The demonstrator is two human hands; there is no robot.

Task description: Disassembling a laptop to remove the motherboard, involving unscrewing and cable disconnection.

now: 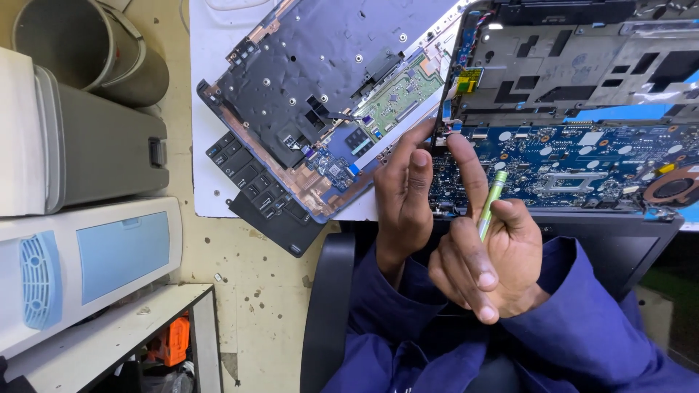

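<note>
Laptop innards spread over a white worktop, seen from the head camera looking down.

Left hand grasping nothing, fingers loose and stretched forward, tips at the left edge of the blue mainboard, near the small connectors there. Cannot tell whether a cable is pinched between the fingertips.

Right hand clenched around a green-handled tool, held by thumb and curled fingers, shaft pointing up toward the board. Index finger left free and laid straight out, its tip touching the board's left end, just beside the left hand's fingers. Tool tip hidden behind that finger.

Mainboard in the open chassis at the right of the worktop, copper-coloured fan at its far right, grey inner frame above it.

To the left, upturned keyboard deck lying at an angle, green circuit strip along one side, close to the chassis. Loose black keyboard half under the deck, overhanging the worktop's edge.

Judging by the layout: opening and removal of deck and keyboard done; board apparently seated in place, fan too, so stripping only partway through.

Elsewhere: grey bin at top left, grey casing below it, white unit with a pale blue panel lower down, black chair arm by the blue sleeves.
</note>
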